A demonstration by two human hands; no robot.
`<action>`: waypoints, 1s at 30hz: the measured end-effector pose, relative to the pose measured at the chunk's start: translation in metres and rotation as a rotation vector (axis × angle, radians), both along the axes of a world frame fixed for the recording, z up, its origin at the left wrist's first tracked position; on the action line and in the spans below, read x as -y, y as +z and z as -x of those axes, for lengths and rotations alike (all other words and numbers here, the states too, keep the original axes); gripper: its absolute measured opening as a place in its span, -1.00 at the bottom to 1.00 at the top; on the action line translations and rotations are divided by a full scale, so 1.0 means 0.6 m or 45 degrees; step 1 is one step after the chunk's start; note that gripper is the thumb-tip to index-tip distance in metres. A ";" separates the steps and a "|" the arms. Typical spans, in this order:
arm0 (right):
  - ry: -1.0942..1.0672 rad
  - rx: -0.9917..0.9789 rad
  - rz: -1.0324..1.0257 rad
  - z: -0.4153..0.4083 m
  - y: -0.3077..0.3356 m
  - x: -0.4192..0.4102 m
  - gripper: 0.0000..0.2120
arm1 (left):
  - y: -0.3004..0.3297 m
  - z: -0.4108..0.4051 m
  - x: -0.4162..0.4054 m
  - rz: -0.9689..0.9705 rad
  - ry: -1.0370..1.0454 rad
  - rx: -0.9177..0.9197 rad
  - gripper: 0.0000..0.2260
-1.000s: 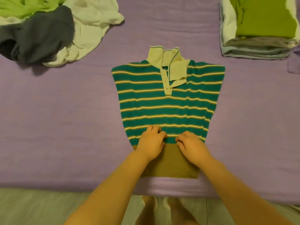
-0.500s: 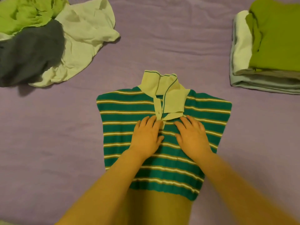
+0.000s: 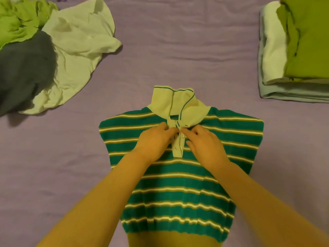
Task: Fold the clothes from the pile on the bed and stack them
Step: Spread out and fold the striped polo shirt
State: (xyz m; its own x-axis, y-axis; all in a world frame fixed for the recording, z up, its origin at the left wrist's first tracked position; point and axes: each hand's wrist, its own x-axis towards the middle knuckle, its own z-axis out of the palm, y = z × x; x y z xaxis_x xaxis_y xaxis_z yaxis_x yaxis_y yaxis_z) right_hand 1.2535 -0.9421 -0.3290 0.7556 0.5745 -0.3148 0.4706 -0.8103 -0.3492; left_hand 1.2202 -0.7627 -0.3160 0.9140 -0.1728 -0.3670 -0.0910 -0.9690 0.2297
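Bed (image 3: 178, 50): lilac sheet, lightly creased, carrying everything listed.

Pile (image 3: 53, 56), far left: unfolded clothes heaped together. A bright green piece (image 3: 19, 24) at the back corner, a dark grey piece (image 3: 25, 72) at the left edge, and a pale cream piece (image 3: 80, 41) spread out toward the middle of the bed, its edge rumpled. The three overlap; the grey lies over part of the cream.

Stack (image 3: 293, 68), far right: folded clothes, well apart from the pile. An olive-green piece (image 3: 309, 41) on top, a white piece (image 3: 272, 56) beneath it, a pale grey-blue layer (image 3: 284, 93) at the bottom. The right side runs out of view.

Shirt (image 3: 178, 184), centre, between pile and stack and touching neither: teal with white and tan stripes, olive hem band nearest the viewer, sleeves tucked under so the sides run straight. It lies flat, front up. Cream collar (image 3: 178, 102) points away from the viewer; a buttoned placket (image 3: 179, 145) runs down from it.

Left hand (image 3: 154, 141): on the shirt just left of the placket, fingers curled, tips pinching the cloth at the collar's base.

Right hand (image 3: 204, 145): just right of the placket, fingers curled, thumb and forefinger meeting the left grip at the top button. Both grips are closed on the placket. The forearms cover part of the shirt's lower stripes.
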 end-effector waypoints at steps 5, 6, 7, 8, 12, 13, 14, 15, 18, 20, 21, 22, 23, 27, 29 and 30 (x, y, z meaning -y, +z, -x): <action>-0.128 -0.089 0.059 -0.007 0.004 -0.015 -0.55 | 0.017 -0.011 -0.005 0.042 0.028 -0.018 -0.93; -0.141 -0.109 0.069 -0.006 0.005 -0.018 -0.54 | 0.021 -0.008 -0.008 0.048 0.031 -0.001 -0.94; -0.142 -0.129 0.072 -0.005 0.008 -0.021 -0.54 | 0.026 -0.005 -0.012 0.050 0.024 0.015 -0.94; -0.138 -0.152 0.053 -0.003 0.009 -0.023 -0.54 | 0.029 -0.002 -0.015 0.048 -0.009 0.054 -0.92; -0.161 -0.254 -0.091 -0.003 0.013 -0.027 -0.64 | 0.030 -0.008 -0.022 0.079 -0.381 0.141 -0.79; -0.180 -0.260 -0.116 -0.002 0.013 -0.027 -0.67 | 0.029 -0.013 -0.021 0.106 -0.444 0.081 -0.77; -0.207 -0.263 -0.146 -0.001 0.014 -0.025 -0.70 | 0.028 -0.017 -0.020 0.140 -0.461 0.006 -0.77; -0.244 -0.269 -0.176 0.002 0.014 -0.023 -0.71 | 0.028 -0.021 -0.019 0.166 -0.447 -0.052 -0.79; -0.306 -0.302 -0.196 0.021 0.016 -0.017 -0.75 | 0.023 -0.021 -0.013 0.224 -0.332 -0.111 -0.79; -0.262 -0.284 -0.145 0.035 0.015 -0.017 -0.76 | 0.018 -0.016 -0.009 0.265 -0.263 -0.141 -0.76; -0.243 -0.261 -0.128 0.040 0.014 -0.018 -0.74 | 0.017 -0.014 -0.008 0.285 -0.226 -0.147 -0.77; -0.234 -0.240 -0.118 0.044 0.013 -0.019 -0.74 | 0.016 -0.010 -0.007 0.297 -0.192 -0.139 -0.79; -0.233 -0.224 -0.114 0.047 0.012 -0.021 -0.73 | 0.014 -0.007 -0.007 0.295 -0.170 -0.126 -0.81; -0.283 -0.238 -0.084 0.044 0.009 -0.026 -0.77 | 0.005 0.009 -0.004 0.249 -0.143 -0.055 -0.83; -0.296 -0.273 -0.055 0.037 0.009 -0.031 -0.82 | 0.004 0.017 -0.001 0.267 -0.125 0.045 -0.84; -0.298 -0.299 -0.039 0.033 0.010 -0.034 -0.83 | 0.005 0.020 0.001 0.279 -0.120 0.095 -0.86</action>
